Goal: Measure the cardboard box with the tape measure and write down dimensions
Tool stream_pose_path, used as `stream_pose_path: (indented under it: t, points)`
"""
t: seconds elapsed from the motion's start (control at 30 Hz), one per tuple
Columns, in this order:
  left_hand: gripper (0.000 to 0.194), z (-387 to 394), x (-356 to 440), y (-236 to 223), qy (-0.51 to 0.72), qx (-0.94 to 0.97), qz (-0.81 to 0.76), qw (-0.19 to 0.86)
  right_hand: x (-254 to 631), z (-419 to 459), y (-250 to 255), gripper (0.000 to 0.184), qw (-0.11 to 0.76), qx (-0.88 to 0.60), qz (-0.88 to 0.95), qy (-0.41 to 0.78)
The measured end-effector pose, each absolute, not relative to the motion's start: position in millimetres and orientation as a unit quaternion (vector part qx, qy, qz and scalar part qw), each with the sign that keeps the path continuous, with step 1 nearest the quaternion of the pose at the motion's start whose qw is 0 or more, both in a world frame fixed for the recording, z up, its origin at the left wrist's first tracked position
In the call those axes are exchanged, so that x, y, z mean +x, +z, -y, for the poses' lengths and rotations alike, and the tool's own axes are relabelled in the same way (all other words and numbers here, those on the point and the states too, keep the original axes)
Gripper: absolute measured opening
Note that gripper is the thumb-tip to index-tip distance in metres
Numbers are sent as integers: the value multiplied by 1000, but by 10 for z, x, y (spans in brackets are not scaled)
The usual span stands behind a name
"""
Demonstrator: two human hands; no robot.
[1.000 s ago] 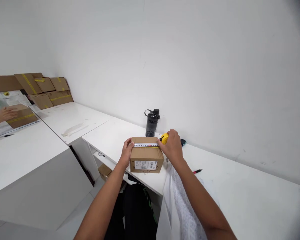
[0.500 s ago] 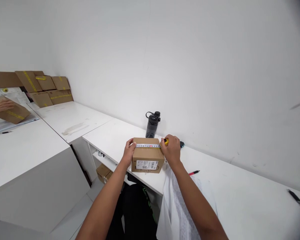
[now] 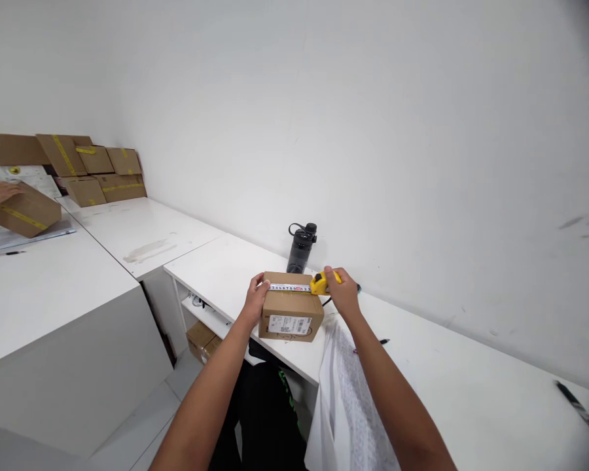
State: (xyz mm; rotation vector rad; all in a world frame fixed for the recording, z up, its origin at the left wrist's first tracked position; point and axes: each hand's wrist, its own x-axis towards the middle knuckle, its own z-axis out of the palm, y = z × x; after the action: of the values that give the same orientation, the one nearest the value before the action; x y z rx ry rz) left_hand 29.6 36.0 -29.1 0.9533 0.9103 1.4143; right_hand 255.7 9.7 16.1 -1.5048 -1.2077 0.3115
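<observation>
A brown cardboard box (image 3: 292,303) with a white printed label (image 3: 289,325) on its near side sits on the white table. Across its top lies the extended blade (image 3: 287,287) of a yellow tape measure. My left hand (image 3: 256,299) grips the box's left edge, its thumb pressing the end of the blade there. The yellow tape measure case (image 3: 319,283) rests over the box's right top edge, with my right hand (image 3: 342,291) closed around it. Right behind the box stands a dark water bottle (image 3: 301,248) with a loop.
White papers (image 3: 346,392) hang over the table's front edge under my right arm. A dark pen (image 3: 582,412) lies far right. At left, another person's hand (image 3: 0,194) holds a taped carton (image 3: 29,209); several cartons (image 3: 91,163) are stacked behind. A box (image 3: 202,339) sits below the table.
My right hand has shifted slightly right, and the tape measure case now shows more fully over the box's right part, covering some blade numbers. The other person's carton has tilted slightly.
</observation>
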Motion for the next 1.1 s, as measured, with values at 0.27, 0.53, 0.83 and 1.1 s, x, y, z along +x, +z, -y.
stream_pose_path:
  t: [0.27,0.53,0.83,1.1]
  points:
    - [50,-331,301,-283,609,384,-379,581,1802,-112,414,43,407,-567,712,80]
    - [54,-284,302,-256,611,382,-399,567,1810,-62,516,65,357,-493,785,114]
    - [56,54,325,488,662,401,-458,437,1819,262,529,52,496,-447,739,94]
    - [57,1200,771,186,511,624,-296,512,2343,1408,-7,60,649,-443,584,203]
